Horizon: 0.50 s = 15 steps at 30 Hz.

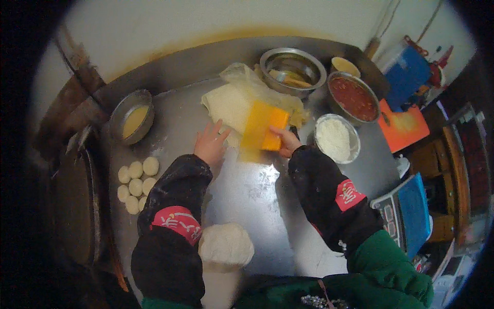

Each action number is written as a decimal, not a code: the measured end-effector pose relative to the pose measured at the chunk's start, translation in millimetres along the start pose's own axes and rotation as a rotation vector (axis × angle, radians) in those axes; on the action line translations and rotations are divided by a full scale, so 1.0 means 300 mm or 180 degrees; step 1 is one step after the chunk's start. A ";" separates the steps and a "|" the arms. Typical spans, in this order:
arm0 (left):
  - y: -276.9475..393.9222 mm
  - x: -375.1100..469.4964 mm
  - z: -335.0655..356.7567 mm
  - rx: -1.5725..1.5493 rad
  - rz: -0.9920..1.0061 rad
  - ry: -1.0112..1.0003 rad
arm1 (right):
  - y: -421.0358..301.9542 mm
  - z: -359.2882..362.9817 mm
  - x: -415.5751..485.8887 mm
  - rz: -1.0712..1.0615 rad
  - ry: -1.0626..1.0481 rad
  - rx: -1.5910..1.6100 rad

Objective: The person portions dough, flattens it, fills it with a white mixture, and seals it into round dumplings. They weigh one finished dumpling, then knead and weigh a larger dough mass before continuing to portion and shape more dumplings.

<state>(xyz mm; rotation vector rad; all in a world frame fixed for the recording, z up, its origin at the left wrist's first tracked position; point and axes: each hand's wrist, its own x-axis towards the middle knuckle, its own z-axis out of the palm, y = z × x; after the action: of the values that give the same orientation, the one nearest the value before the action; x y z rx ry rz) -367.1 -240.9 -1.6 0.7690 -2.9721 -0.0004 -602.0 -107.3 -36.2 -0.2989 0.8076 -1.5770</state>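
Note:
My right hand [286, 142] grips an orange-yellow flat object [266, 129], probably a plastic dough scraper, which is blurred. Its left edge overlaps a pale, flat cloth or sheet of dough [227, 102]; I cannot tell which. Clear plastic film [279, 96] lies bunched around that pale sheet. My left hand [210, 143] has its fingers spread at the sheet's near edge, holding nothing. A black handle [294, 132] shows just behind my right hand. Close to my body rests a large lump of dough [225, 245]. Several small dough balls [136, 187] sit left of my left forearm, partly hidden by the sleeve.
Along the back of the steel table [247, 193] stand a metal basin [322, 79] and a bowl of red filling [353, 96]. A bowl of flour [335, 139] is at right, near a digital scale [389, 220]. Left are a bowl of yellow liquid [135, 121] and a round griddle [73, 204].

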 end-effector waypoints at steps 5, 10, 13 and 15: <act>0.035 0.143 0.035 -0.0172 0.0020 0.0454 | -0.059 -0.084 0.179 -0.0784 0.0467 0.0456; 0.098 0.209 0.136 -0.0151 0.0039 0.0602 | -0.167 -0.098 0.207 -0.0783 0.0573 -0.0397; 0.090 0.213 0.184 -0.0234 -0.0010 0.0776 | -0.213 -0.094 0.181 -0.0661 0.0858 -0.1756; 0.078 0.203 0.203 -0.0405 0.0055 0.0824 | -0.247 -0.076 0.157 -0.0620 0.1101 -0.3128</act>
<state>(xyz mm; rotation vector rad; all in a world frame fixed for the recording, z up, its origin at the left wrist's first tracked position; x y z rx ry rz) -435.8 -251.1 -57.6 0.6718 -2.7043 -0.0818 -681.7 -146.3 -17.0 -0.8362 1.8502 -1.3103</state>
